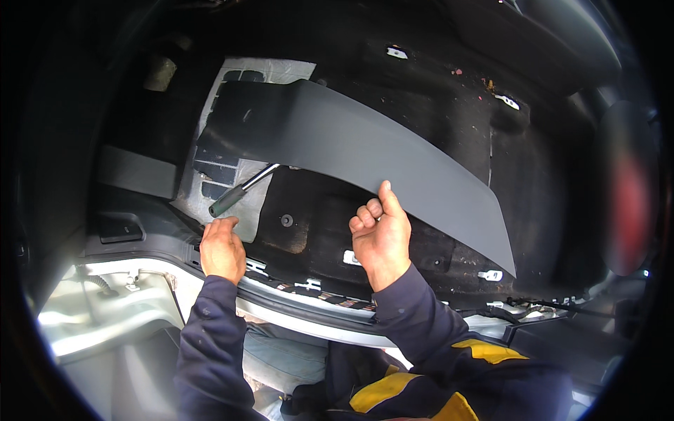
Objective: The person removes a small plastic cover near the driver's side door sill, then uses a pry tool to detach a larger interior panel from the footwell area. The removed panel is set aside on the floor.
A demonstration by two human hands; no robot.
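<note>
My left hand [223, 248] rests at the inner edge of the black sill trim [172, 242], back of the hand up and fingers stretched forward. Just beyond its fingertips lies a ratchet wrench [246, 189] with a dark green grip and chrome shaft; the shaft's far end is by a long grey trim panel [365, 144]. My right hand [381, 235] is raised at the panel's near edge, thumb pointing up and overlapping that edge. Its other fingers are curled toward the palm; their inside is hidden. The panel lies diagonally across the dark carpeted floor.
A silver-backed mat with dark pads [239, 224] lies partly under the panel. White metal brackets [491, 275] sit along the near edge, and others [507, 102] farther back. A pale metal body opening [105, 309] is at lower left. A blurred red patch [632, 203] shows far right.
</note>
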